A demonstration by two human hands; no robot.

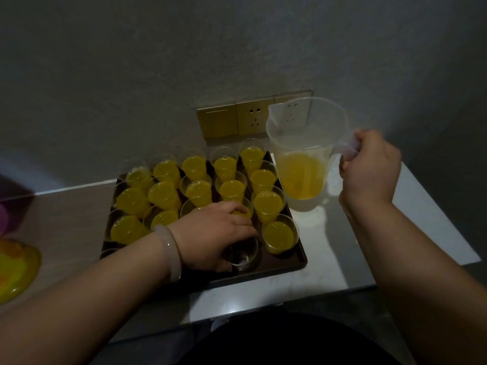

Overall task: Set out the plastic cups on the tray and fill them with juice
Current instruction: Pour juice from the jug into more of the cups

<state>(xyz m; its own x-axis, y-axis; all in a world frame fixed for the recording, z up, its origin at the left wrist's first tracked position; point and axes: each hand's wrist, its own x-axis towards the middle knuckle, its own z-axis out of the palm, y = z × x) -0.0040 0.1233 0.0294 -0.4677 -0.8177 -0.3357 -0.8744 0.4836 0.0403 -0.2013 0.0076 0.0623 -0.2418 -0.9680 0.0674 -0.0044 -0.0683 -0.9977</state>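
A dark tray (295,264) on the white counter carries several clear plastic cups (267,206) filled with orange juice. In its front row stands an empty clear cup (243,255), and my left hand (210,238) grips it from above with fingers curled round its rim. My right hand (369,167) holds the handle of a translucent plastic jug (303,154) upright just right of the tray. The jug has orange juice in its lower part. My left forearm hides part of the tray's front left.
A gold switch and socket panel (237,119) sits on the grey wall behind the tray. A yellow-green object (13,272) lies at the left edge beside something purple (5,217). The white counter (395,233) ends near my right forearm.
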